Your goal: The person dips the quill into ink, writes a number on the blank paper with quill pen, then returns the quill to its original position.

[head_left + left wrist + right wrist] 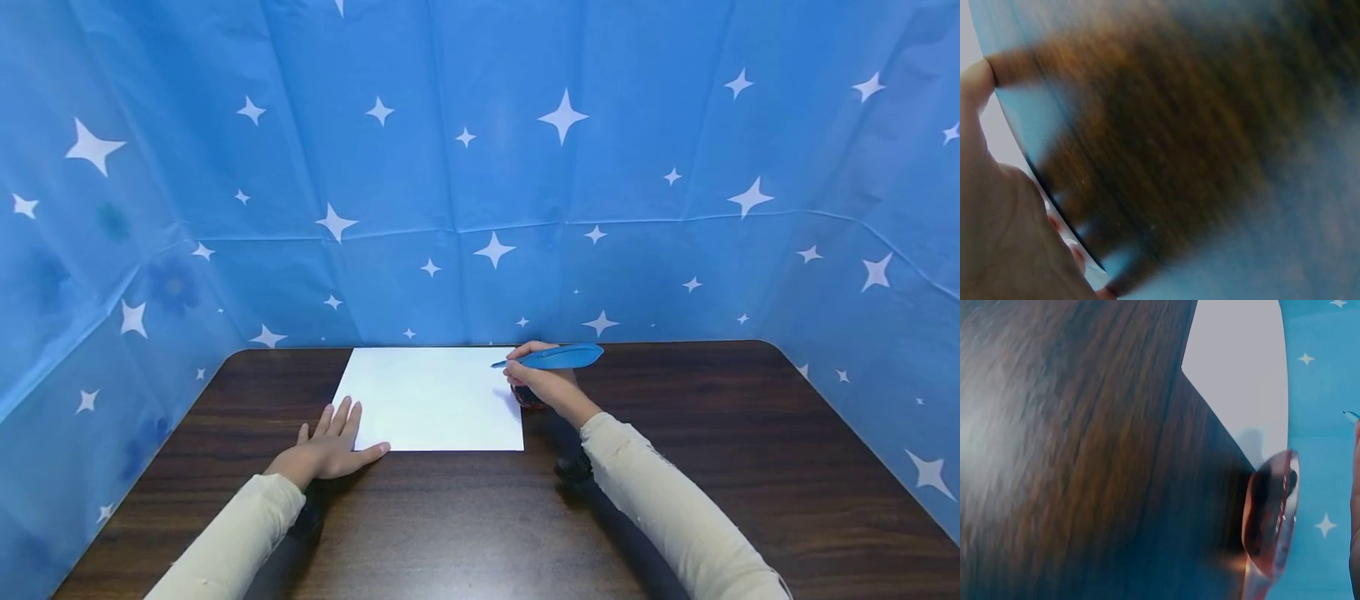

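Observation:
A blue feather quill pen is pinched between the thumb and fingers of my right hand, above the right edge of a white sheet of paper. Its tip points left over the paper; in the right wrist view only the pen's tip shows. Below that hand stands a small glass pot with something dark inside, mostly hidden in the head view. My left hand lies with fingers spread at the paper's lower left corner, fingertips on the sheet. The left wrist view shows its palm close up.
The dark wooden table reaches back to a blue curtain with white stars, which also hangs at both sides. A black object sits beneath the right wrist.

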A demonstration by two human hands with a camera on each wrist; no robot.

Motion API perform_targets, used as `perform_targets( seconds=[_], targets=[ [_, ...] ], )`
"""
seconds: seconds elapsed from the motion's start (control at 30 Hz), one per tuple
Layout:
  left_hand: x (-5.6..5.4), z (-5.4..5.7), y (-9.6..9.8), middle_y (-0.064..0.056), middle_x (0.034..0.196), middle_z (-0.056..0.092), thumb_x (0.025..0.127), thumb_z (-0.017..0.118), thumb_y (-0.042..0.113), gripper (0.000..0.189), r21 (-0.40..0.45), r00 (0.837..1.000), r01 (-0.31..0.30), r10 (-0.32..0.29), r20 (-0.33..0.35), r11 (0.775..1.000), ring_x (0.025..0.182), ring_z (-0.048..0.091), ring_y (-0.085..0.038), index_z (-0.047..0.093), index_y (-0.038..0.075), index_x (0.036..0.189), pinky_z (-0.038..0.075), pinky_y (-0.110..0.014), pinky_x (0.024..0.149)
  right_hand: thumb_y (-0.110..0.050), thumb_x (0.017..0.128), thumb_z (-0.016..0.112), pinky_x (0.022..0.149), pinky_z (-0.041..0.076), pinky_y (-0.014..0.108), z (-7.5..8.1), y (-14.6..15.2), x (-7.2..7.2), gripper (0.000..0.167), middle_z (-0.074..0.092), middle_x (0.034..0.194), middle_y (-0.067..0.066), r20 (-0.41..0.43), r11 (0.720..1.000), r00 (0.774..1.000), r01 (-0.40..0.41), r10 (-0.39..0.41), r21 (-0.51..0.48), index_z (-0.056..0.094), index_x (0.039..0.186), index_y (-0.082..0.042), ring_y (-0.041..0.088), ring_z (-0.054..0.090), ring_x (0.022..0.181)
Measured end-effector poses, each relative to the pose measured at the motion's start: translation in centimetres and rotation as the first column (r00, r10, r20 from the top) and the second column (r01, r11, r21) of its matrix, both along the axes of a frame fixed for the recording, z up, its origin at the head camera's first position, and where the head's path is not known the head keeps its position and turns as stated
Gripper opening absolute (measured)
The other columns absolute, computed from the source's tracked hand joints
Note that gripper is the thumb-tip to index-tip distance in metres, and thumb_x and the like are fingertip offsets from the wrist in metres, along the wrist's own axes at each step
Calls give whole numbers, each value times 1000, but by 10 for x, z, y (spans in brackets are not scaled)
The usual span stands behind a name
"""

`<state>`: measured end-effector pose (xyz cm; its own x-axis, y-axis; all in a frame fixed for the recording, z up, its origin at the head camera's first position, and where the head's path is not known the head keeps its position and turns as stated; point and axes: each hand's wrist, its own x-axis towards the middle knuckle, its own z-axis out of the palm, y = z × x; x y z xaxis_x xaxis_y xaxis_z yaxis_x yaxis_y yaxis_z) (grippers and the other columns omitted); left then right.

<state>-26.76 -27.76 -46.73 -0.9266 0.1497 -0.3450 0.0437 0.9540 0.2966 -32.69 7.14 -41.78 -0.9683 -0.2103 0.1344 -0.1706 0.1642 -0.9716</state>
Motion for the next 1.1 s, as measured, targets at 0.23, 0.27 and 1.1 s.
perform_targets(
  seconds=[0.23,0.27,1.1],
  targets=[
    [2,2,3,-21,158,-12,74,28,90,123,1,1000,-9,9,7,1000,143,-14,-42,-3,1,153,-11,-69,105,-5,88,67,76,57,33,-6,-15,0,20,71,96,22,-24,996,997,66,-67,-53,68,104,8,28,72,87],
    [2,3,3,-22,158,-12,74,28,90,123,2,1000,-6,6,7,1000,143,-14,-43,-3,1,153,-11,-70,105,-6,88,68,75,57,33,-7,-18,-1,19,72,94,21,-27,995,996,80,-81,-54,69,103,6,25,72,85],
    [5,-3,0,-19,159,-14,74,22,92,122,-34,1000,-6,6,6,999,144,-15,-40,-5,3,153,-9,-69,106,-13,87,69,83,55,34,-23,-68,-4,20,73,97,13,144,964,954,265,-262,-2,69,103,-1,22,71,89]
  ],
)
